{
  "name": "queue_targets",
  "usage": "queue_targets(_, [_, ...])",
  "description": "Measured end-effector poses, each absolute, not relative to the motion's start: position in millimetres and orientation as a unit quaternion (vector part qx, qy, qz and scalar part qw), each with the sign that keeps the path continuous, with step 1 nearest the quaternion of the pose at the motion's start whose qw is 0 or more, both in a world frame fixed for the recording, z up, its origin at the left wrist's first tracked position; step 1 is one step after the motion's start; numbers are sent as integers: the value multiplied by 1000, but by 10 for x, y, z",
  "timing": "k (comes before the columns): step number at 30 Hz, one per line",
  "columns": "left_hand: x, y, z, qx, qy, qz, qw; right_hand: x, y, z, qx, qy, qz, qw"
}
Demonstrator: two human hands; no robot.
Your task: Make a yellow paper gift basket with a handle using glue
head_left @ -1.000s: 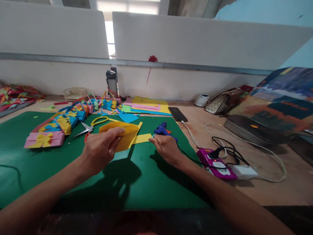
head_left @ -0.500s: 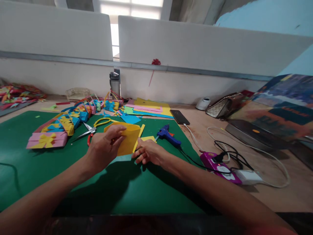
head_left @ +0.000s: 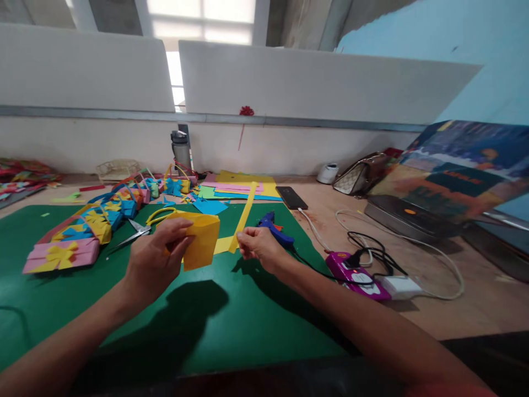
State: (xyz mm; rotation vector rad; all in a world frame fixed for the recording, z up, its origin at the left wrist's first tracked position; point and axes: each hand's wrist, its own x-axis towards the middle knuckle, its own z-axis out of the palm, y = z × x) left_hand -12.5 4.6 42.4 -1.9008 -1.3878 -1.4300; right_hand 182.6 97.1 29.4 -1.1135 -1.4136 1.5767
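Note:
My left hand (head_left: 159, 256) grips a small yellow paper bag (head_left: 202, 242) between thumb and fingers, holding it above the green mat (head_left: 248, 325). In my right hand (head_left: 260, 248) a long yellow paper strip (head_left: 244, 218) is pinched near its lower end, slanting up and away from me. Behind the two hands a flat piece of yellow paper (head_left: 223, 245) lies on the mat. A blue glue gun (head_left: 276, 229) rests just beyond my right hand. Beside my left hand lie scissors (head_left: 142, 229) with yellow handles, partly hidden by that hand.
Finished paper bags with bows (head_left: 64, 255) line the mat's left side. Coloured paper sheets (head_left: 248, 184), a phone (head_left: 291, 197) and a bottle (head_left: 181, 151) stand or lie at the back. To the right are a purple power strip (head_left: 355, 275) with cables and a handbag (head_left: 361, 173).
My right hand has picked up the yellow strip from the mat and raised it. The bag in my left hand has turned and now shows narrower. The whole view has shifted slightly.

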Motion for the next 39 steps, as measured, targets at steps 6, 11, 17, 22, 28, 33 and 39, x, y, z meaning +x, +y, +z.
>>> queue_targets(6, [-6,79,244,-746,-448,-455,188,2019,871,667,-369,-569,531,507])
queue_targets(11, [74,58,111,-785,-409,-444,143,2088,559,816,-286,-713,410,492])
queue_targets(17, [103,8,99,-792,-402,-439,138,2096,446,753,-253,-827,212,456])
queue_targets(22, [132,-35,118,-797,-386,-443,137,2097,435,727,-234,-840,202,445])
queue_targets(28, [167,-59,148,-803,-385,-445,97,2069,417,683,-243,-836,208,447])
queue_targets(33, [199,-77,156,-801,-387,-450,79,2024,405,645,-234,-832,243,441])
queue_targets(39, [233,-91,114,-782,-397,-477,52,2004,394,626,-248,-824,249,444])
